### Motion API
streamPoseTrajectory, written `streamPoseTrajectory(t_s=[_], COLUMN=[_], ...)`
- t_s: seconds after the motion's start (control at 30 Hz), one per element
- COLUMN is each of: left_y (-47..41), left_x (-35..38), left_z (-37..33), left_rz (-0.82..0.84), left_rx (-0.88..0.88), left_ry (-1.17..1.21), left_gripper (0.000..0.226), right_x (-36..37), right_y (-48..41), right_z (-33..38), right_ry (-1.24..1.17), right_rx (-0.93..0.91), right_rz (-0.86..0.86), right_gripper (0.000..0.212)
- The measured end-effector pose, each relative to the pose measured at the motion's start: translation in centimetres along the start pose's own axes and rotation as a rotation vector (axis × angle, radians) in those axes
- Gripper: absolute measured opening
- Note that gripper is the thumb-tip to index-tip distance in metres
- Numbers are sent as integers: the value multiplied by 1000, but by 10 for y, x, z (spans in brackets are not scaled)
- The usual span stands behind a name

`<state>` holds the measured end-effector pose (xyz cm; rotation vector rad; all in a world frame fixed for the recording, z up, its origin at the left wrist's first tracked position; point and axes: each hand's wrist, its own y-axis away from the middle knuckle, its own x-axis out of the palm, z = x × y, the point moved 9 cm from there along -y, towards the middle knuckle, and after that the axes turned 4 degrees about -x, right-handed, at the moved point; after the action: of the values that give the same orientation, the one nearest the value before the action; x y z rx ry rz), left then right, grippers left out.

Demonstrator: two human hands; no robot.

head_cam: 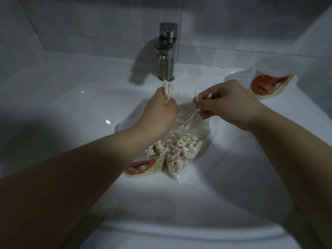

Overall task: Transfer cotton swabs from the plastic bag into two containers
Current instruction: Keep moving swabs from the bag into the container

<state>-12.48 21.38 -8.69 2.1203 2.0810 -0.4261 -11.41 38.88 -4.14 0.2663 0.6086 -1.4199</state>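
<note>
A clear plastic bag point(186, 146) full of cotton swabs lies in the white sink basin point(75, 108). Beside it on the left stands a container point(143, 168) with an orange cartoon label, holding several swabs. My left hand point(159, 112) grips a bunch of swabs point(41, 89) upright above the bag's left side. Over the bag's open mouth, my right hand point(226, 103) pinches a few swabs point(193, 114) whose lower ends still reach into the bag. A second container point(267, 85) with the same orange label lies on the sink ledge at the right.
A steel faucet point(167, 51) stands at the back centre of the sink, just behind my left hand. Grey tiled wall point(233, 24) rises behind it. The basin's front rim point(179, 229) curves near the bottom of the view.
</note>
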Motion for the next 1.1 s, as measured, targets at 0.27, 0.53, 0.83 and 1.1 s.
streamPoseTrajectory(t_s=[0.27, 0.53, 0.83, 1.1], left_y=[2, 9, 24, 16], left_x=[-6, 0, 24, 23], left_z=[-8, -14, -21, -18], left_rz=[-48, 54, 265, 213], left_rx=[-2, -86, -50, -13], left_ry=[310, 431, 227, 42], left_gripper=[30, 31, 31, 23], right_x=[1, -9, -5, 3], right_y=[0, 2, 6, -1], right_z=[6, 25, 33, 18], right_ry=[51, -10, 60, -82], right_rx=[-60, -176, -226, -129], right_rz=[-18, -142, -173, -139], right_gripper=[5, 11, 10, 9])
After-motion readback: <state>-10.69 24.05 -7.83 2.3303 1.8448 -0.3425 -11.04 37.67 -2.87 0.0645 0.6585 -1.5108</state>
